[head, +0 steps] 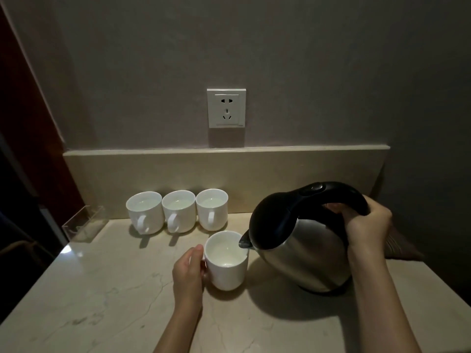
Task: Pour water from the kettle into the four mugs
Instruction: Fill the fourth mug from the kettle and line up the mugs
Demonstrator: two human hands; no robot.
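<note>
My right hand [367,222] was wrapped around the black handle of the steel kettle [300,240], fingers curled under and thumb over the top, holding it tipped toward the left. Its dark spout [245,241] hung just over the right side of the rim of the front mug [226,261], touching it or nearly so — I could not tell which. A little water showed at the bottom of that mug; no stream was clear enough to make out.

My left hand [188,270] was closed on the front mug's left side, where the handle was hidden behind my fingers, thumb up near the rim. The mug stood upright on the pale marble counter [102,301].

Behind it, against the low stone ledge, three more white mugs stood in a row, touching one another — the left mug [145,212], the middle mug [179,211] and the right mug [212,209] — each with water in it and its handle turned toward me. A clear plastic holder [82,224] sat at the counter's left edge, and a white wall socket [226,108] was above the ledge.
</note>
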